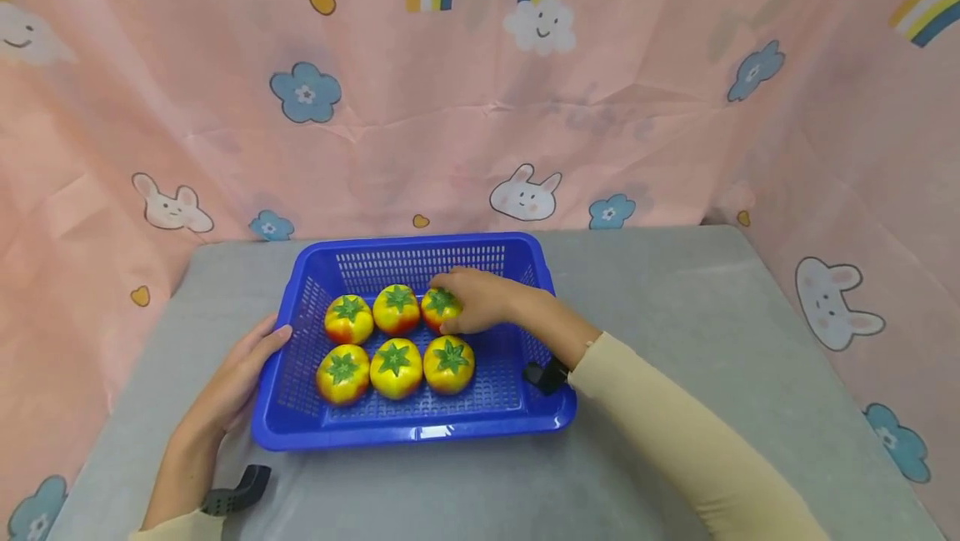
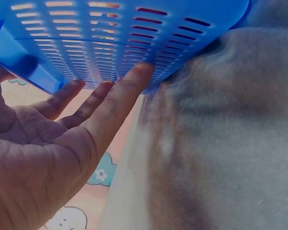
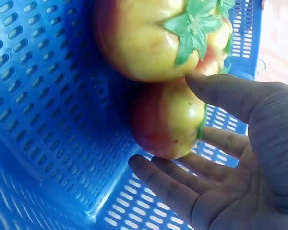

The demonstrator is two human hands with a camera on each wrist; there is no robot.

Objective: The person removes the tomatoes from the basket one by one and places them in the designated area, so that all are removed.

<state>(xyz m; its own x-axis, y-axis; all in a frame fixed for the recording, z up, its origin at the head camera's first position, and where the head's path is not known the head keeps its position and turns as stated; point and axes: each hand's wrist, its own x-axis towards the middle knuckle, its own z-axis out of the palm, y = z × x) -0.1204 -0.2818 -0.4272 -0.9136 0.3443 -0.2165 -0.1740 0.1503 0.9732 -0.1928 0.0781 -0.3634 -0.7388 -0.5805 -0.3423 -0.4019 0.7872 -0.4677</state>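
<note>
A blue plastic basket (image 1: 420, 434) with slotted walls stands on the table. Inside, yellow-and-red artificial tomatoes with green star-shaped leaves form two rows of three. My right hand (image 1: 483, 301) reaches over the right wall and holds the right tomato (image 3: 168, 122) of the back row, thumb on the near side and fingers round the far side. That tomato sits beside the right tomato (image 1: 449, 365) of the front row. At the basket's left side, my left hand (image 1: 238, 373) has its thumb at the rim. Its straight fingers touch the slotted outer wall (image 2: 105, 57) in the left wrist view.
Grey cloth covers the table (image 1: 660, 299). A pink curtain (image 1: 420, 149) with rabbits, flowers and rainbows hangs behind it and along the sides. Black wrist straps show on the left wrist (image 1: 238, 491) and right wrist (image 1: 547, 376).
</note>
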